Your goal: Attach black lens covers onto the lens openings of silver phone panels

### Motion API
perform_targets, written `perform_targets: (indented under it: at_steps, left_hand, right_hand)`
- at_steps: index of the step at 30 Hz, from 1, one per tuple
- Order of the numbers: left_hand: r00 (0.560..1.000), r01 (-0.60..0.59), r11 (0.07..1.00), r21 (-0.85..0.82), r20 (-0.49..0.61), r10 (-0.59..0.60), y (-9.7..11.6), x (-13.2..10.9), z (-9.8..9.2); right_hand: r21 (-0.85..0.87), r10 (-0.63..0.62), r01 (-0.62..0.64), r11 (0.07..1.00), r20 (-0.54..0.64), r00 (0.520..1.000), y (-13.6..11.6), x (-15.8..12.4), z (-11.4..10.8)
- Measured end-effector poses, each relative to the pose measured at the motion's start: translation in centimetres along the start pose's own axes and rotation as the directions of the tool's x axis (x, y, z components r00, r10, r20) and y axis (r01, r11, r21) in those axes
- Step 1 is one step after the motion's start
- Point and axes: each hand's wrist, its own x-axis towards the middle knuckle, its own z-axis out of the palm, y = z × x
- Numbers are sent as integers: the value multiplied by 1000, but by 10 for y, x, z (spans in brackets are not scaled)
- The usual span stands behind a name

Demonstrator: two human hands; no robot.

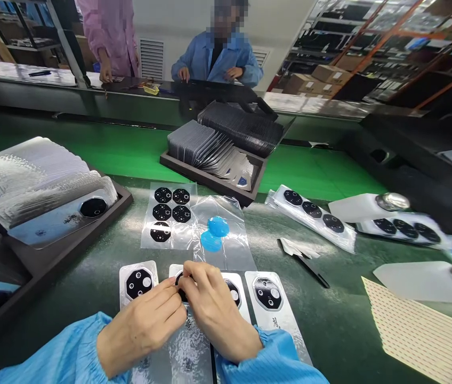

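Observation:
Four phone back covers lie side by side in front of me, each with a black octagonal camera panel. The second cover (188, 346) is under my hands, and its camera panel is mostly hidden by my fingers. My left hand (146, 320) comes in from the left, its fingers pressed together at the panel's edge. Over the same panel, my right hand (216, 312) is closed in a pinch, its fingertips meeting the left ones. What the fingertips hold is hidden. Beside them are the leftmost cover (138, 282), the third cover (239, 298) and the rightmost cover (277, 317).
Beyond lies a sheet of black round stickers (162, 212) and a clear film with blue discs (218, 226). Trays of covers stand at left (106, 213) and back (210, 173). Tweezers (309, 269), pump bottles (362, 208) and a dotted sheet (421, 336) are right. Two people work opposite.

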Motion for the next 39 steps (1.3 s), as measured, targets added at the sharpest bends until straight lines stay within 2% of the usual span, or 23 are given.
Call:
perform_targets:
  at_steps: [3, 24, 26, 28, 30, 31, 33, 35, 36, 39]
  left_hand:
    - [1000, 2, 1000, -15, 2, -2, 0, 0, 0]
    - [1000, -4, 1000, -11, -18, 4, 1, 2, -2]
    - [1000, 3, 1000, -6, -9, -3, 1, 2, -2]
    - [1000, 15, 1000, -15, 4, -15, 1, 2, -2]
    - [1000, 27, 999, -44, 16, -27, 1, 1, -2]
    - [999, 35, 997, -72, 23, -33, 0, 1, -2]
    - [998, 62, 987, -148, 40, -57, -1, 0, -2]
    - [995, 96, 967, -234, 58, -85, -3, -2, -5]
    - [993, 113, 956, -272, 64, -99, -6, -4, -8]
    - [986, 167, 926, -339, 37, -164, -14, -14, -22]
  right_hand:
    - [-6, -48, 48, 999, 32, 998, 0, 1, 0]
    - [8, -59, 59, 998, 53, 997, 5, 3, 5]
    - [81, -24, 24, 996, 3, 1000, 8, 4, 4]
    - [243, 108, -74, 967, -127, 986, 13, 4, -2]
    - [481, 314, -183, 857, -207, 927, 18, 2, -12]
    - [604, 421, -235, 761, -184, 888, 20, -1, -18]
    - [790, 571, -331, 516, -29, 820, 23, -8, -28]
    - [866, 615, -405, 294, 153, 774, 22, -19, -35]
    - [877, 609, -427, 221, 217, 763, 20, -24, -36]
    - [886, 551, -447, 120, 316, 773, 13, -38, -40]
